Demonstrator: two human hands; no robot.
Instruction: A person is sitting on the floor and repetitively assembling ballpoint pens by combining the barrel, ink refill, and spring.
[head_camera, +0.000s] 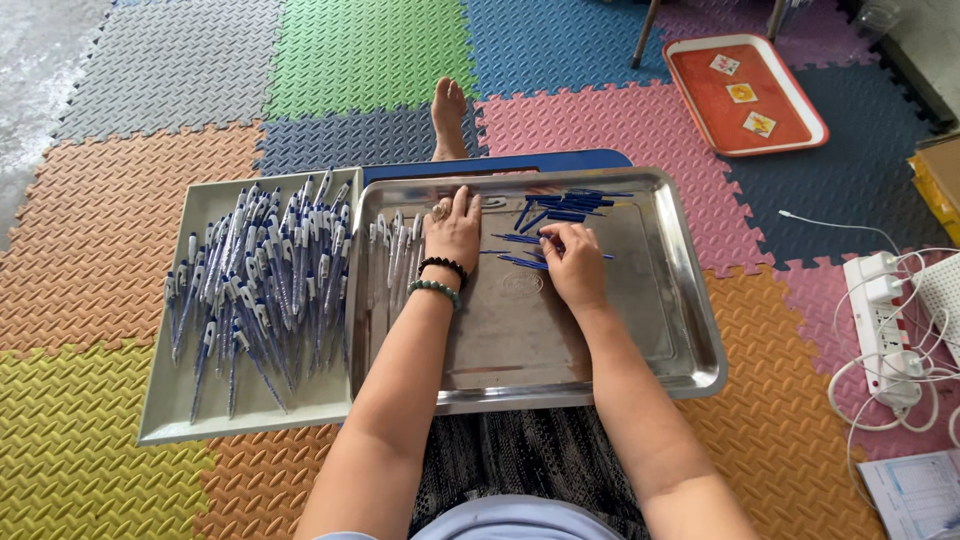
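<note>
On the steel tray (640, 340), the left hand (455, 232) lies flat and open near the far-left corner, partly covering white-and-blue pens (395, 262), while the right hand (572, 262) pinches a thin blue refill (522, 262), its fingertips hiding the grip.

- Two trays on the lap: one steel tray (690, 330), one grey plastic tray (170, 400).
- One red tray (800, 100) holding three cards (741, 92).
- Two bead bracelets (440, 278).
- Pens (260, 280): too many to count.

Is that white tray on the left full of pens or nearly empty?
Full: the white tray is crowded with blue-and-white pens lying side by side and overlapping, covering most of its floor.
</note>
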